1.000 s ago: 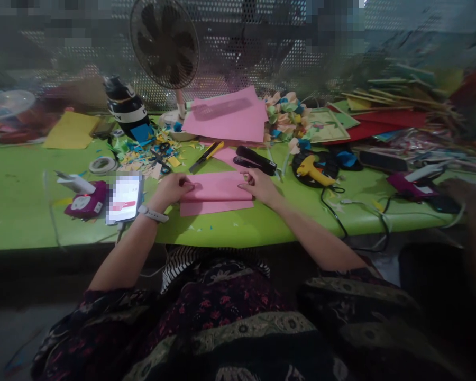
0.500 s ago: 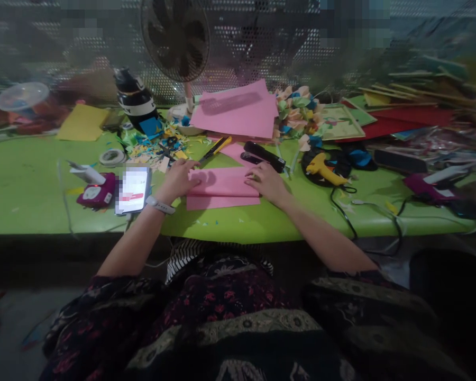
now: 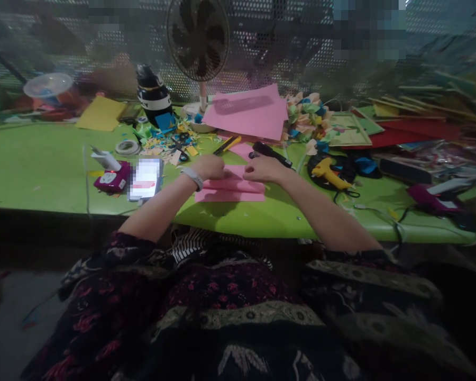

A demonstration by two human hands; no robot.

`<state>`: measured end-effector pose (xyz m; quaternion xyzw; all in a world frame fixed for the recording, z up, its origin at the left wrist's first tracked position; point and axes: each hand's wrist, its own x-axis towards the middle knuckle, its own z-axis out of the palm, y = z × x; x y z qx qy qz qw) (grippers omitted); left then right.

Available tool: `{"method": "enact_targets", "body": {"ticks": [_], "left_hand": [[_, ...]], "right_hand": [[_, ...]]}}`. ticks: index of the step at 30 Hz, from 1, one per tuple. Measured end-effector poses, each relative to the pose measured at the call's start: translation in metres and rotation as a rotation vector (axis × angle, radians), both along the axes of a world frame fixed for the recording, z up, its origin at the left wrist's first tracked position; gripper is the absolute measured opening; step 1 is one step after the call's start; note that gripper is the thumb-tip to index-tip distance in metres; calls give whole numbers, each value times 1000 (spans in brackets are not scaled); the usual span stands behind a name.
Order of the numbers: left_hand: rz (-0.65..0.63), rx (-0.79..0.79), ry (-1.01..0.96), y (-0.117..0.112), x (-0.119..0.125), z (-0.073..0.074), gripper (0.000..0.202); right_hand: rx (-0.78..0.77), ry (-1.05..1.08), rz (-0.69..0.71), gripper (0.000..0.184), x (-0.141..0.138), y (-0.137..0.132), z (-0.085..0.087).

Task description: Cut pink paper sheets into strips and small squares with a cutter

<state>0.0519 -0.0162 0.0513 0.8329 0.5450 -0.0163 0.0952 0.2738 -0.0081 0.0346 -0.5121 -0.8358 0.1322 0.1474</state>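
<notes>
A folded sheet of pink paper lies before me near the table's front edge, with a crease across it and a strip showing at the near side. My left hand, with a pale watch strap at the wrist, is closed on the left part of its far edge. The fingers of my right hand are curled in a pinch at the right part of that edge. Both hands partly hide the paper. Just beyond them lie a yellow-and-black cutter knife, a black stapler and another pink piece.
A lit phone and a purple power socket are on the left. Scissors lie among paper scraps. Behind stand a black bottle, a fan and stacked pink sheets. A yellow glue gun rests at right.
Both hands have moved closer together along the paper's far edge, and their fingers have curled in from a flatter spread. The view has shifted slightly left.
</notes>
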Motion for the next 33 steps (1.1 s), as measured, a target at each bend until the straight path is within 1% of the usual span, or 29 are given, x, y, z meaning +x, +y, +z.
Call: {"method": "enact_targets", "body": {"ticks": [1,3,5,7,9,11,14,16,20,25,29,33], "left_hand": [[-10,58,31,-5,5,-3,35],[-24,161,75,-17,9,-9,40],[-64,245,78,-28,7,-16,39],[-79,292,77,-36,3,-22,35],[-82,330,85,-42,1,-27,33],[-91,369,84,-45,1,-33,32],[-104,403,63,-50,-3,-40,36],[-110,410,48,-53,-10,-44,41],[-76,380,-3,-56,-34,-53,49],[-18,329,-98,-57,-59,-62,62],[15,260,-66,-62,-73,-60,69],[80,185,-7,-70,-84,-53,71]], "right_hand": [[2,-114,15,37,-9,-1,1],[46,-261,6,33,-26,-7,-1],[108,-306,-27,25,-39,-18,-6],[155,-345,-56,21,-48,-30,-15],[191,-351,-84,23,-52,-41,-23],[219,-313,-110,27,-53,-50,-29],[233,-265,-136,36,-46,-58,-35],[222,-245,-142,38,-37,-61,-38],[216,-214,-130,38,-11,-67,-44],[205,-272,-139,55,14,-72,-49],[156,-235,-121,63,26,-72,-53],[101,-279,-126,70,36,-75,-49]]}}
